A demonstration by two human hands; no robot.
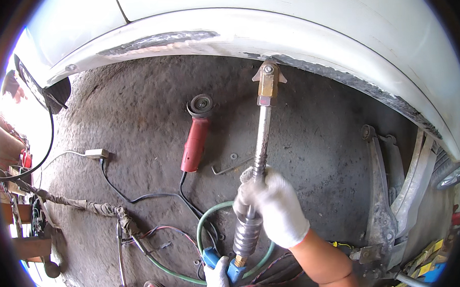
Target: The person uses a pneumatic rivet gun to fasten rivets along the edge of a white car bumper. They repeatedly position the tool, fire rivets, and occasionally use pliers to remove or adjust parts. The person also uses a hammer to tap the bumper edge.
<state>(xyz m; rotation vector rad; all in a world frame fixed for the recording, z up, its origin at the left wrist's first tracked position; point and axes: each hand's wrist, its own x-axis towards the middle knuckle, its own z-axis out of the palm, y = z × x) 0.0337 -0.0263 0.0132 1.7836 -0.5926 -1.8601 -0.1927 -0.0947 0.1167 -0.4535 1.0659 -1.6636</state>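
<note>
A long slide-hammer dent puller point(263, 130) reaches up to the lower edge of a white car's rocker panel point(229, 39). Its brass-coloured hooked head point(268, 78) meets the edge beside a rough grey patch point(338, 75). My right hand point(275, 203), in a white knit glove and blurred, closes around the shaft. Just below it sits a ribbed metal cylinder point(248, 236); whether the hand touches that is unclear. My gloved left hand point(217, 276) grips the blue handle point(210, 256) at the tool's rear end.
A red angle grinder point(196, 145) lies on the rough concrete floor point(143, 108), beside a bent metal rod point(231, 169) and a washer point(234, 156). Cords and a green hose point(210, 211) loop near my feet. A metal floor jack point(380, 198) stands at right. Another grey patch point(160, 40) marks the panel.
</note>
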